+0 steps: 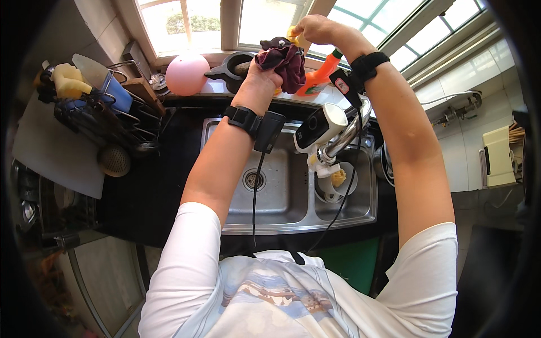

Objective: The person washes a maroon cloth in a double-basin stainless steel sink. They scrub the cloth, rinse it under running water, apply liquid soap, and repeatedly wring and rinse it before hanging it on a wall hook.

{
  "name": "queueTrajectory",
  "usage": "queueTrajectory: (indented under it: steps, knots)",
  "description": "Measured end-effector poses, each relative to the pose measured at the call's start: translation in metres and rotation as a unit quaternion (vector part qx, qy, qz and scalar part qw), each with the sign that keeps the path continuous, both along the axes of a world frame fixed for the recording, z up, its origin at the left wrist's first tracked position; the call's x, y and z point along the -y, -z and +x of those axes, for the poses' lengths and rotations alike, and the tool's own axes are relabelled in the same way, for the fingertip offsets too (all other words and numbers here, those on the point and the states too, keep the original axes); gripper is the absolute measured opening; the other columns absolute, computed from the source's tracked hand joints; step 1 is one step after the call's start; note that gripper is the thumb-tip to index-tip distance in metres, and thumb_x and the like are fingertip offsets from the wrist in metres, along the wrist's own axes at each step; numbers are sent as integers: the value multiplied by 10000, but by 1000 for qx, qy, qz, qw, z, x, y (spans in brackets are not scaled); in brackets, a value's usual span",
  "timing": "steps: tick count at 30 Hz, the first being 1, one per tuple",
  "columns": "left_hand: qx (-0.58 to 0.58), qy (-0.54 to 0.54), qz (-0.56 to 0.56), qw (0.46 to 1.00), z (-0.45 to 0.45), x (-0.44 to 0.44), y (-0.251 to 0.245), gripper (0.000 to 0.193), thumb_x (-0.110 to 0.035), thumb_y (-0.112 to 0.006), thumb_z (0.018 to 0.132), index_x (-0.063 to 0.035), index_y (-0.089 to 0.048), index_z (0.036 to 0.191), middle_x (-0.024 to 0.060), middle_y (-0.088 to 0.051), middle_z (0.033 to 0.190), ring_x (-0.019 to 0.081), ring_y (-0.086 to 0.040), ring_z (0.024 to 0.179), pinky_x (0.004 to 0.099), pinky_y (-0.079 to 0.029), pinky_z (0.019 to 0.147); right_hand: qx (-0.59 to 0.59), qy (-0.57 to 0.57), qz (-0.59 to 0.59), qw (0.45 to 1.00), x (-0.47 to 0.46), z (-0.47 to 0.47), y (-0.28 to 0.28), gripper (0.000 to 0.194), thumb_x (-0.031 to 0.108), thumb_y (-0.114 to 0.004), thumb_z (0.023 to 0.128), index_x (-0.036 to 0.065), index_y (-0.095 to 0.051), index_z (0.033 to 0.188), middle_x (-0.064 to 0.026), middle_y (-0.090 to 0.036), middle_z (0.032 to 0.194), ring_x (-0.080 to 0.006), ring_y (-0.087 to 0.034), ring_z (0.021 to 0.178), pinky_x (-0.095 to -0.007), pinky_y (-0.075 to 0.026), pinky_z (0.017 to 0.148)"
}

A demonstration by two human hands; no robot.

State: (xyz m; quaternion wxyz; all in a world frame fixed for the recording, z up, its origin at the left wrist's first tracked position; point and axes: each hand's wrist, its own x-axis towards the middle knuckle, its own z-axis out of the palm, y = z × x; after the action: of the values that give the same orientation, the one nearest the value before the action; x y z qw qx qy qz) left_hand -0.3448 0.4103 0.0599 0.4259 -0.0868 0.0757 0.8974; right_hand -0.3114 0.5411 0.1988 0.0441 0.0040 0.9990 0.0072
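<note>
My left hand (267, 78) is raised over the windowsill behind the sink, holding a crumpled dark maroon cloth (287, 67). A small dark item with a white round spot (277, 42) lies at the top of the cloth; I cannot tell what it is. Just right of it, my right hand (316, 30) has its fingertips on a small yellow thing (292, 34), partly hidden. An orange spray bottle (319, 76) with a green top stands below my right hand. Left of my left hand is a dark stone mortar (235, 67) with a pestle.
The double steel sink (270, 181) lies below my arms. Its faucet (344, 133) carries a white and black filter unit (319, 126). Bowls (348, 173) sit in the right basin. A pink ball-like object (187, 74) and a utensil rack (122, 105) stand at left.
</note>
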Motion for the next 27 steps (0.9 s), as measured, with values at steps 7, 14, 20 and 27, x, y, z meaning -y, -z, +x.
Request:
queueTrajectory:
  steps: [7,14,20,27]
  knots:
    - [-36,-36,2,999,1,3,-9,293,-227,-377,998,-61,-580,1128,140,-647,1089,310,-643,973,473,-547,886,-31,-29,1,999,-7,4,10,421,-27,-429,819,34,-673,1156,-223,-653,1126,-347,-610,1083,-353,-457,973]
    - [-268,13,105,958,-3,19,8,311,-202,-406,999,-38,-518,1238,133,-595,1197,267,-585,1066,378,-499,949,64,272,-532,800,-11,48,11,495,395,-606,910,1,-580,1209,-199,-680,995,-294,-694,884,-445,-592,764]
    - [-153,12,30,988,19,31,-14,293,-168,-421,988,0,-555,1185,182,-636,1092,287,-635,959,405,-528,907,-164,136,-632,745,-5,62,26,322,160,-720,837,-68,-625,1044,-161,-696,930,-233,-707,814,-328,-596,733]
    - [-183,65,6,981,47,37,-31,390,-338,-435,1013,-12,-546,1195,159,-623,1135,293,-634,1012,463,-516,936,-135,-126,-338,923,51,85,-2,365,179,-659,791,11,-678,1115,-136,-708,915,-210,-687,810,-291,-543,796]
